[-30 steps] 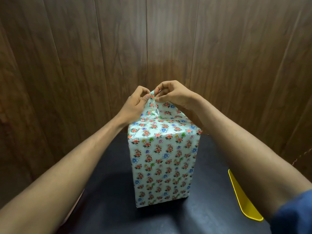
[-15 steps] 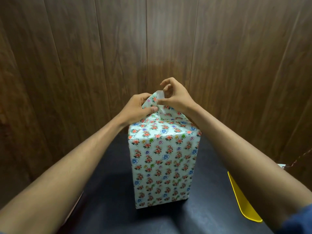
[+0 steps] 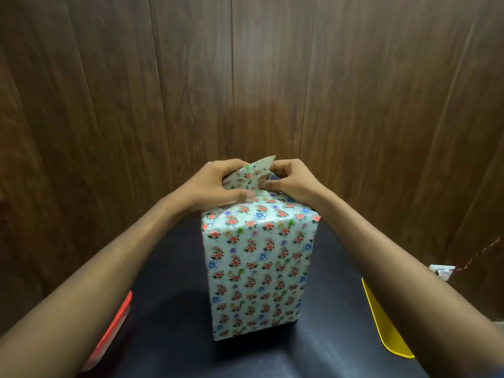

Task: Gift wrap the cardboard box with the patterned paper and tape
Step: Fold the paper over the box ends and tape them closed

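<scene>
Head view shows us the wrapped box (image 3: pixel 259 271) standing upright on the dark desk (image 3: pixel 169 336). Our left hand (image 3: pixel 218 186) and right hand (image 3: pixel 294 184) both curl their fingers (image 3: pixel 268 184) tight on the raised paper flap (image 3: pixel 257 173) at its top, between a red object (image 3: pixel 111 331) and a yellow one (image 3: pixel 387 331).

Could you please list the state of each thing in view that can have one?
Box: upright on the table, sides wrapped, top unfinished.
Top flap: sticking up, not folded flat.
Left hand: grips the flap.
Right hand: pinches the flap.
Yellow object: lying flat, untouched.
</scene>
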